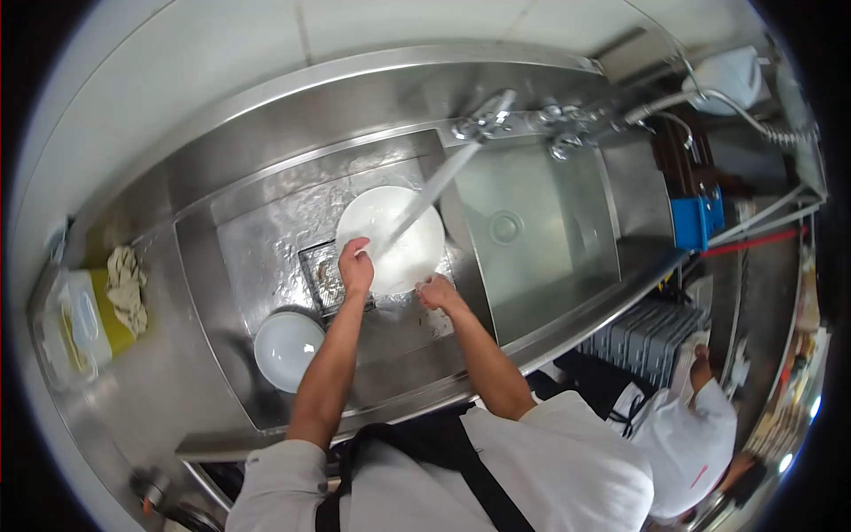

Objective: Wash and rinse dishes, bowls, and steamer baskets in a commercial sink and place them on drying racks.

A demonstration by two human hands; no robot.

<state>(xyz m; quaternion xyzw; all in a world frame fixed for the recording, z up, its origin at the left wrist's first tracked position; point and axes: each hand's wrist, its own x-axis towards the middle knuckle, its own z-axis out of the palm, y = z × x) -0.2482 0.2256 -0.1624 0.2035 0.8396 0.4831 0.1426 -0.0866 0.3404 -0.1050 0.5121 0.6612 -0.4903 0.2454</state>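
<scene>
A large round white plate (409, 246) is held between my hands over the left basin of a stainless steel sink (246, 199). My left hand (357, 267) grips its left rim, thumb over the top face. At the lower right rim, my right hand (437, 292) has its fingers curled against the edge. Water from the metal faucet spout (435, 183) runs down onto the plate. Below and left, a white bowl (287, 351) sits in the same basin, partly behind my left forearm. A square drain grate (326, 282) lies partly under the plate.
The right basin (525, 266) holds cloudy water. A crumpled cloth (126, 289) and a clear plastic container (80, 326) are on the left counter. A spray hose (725, 96) hangs at upper right, above a blue container (691, 223). A co-worker (685, 445) stands close behind at right, near grey crates (648, 336).
</scene>
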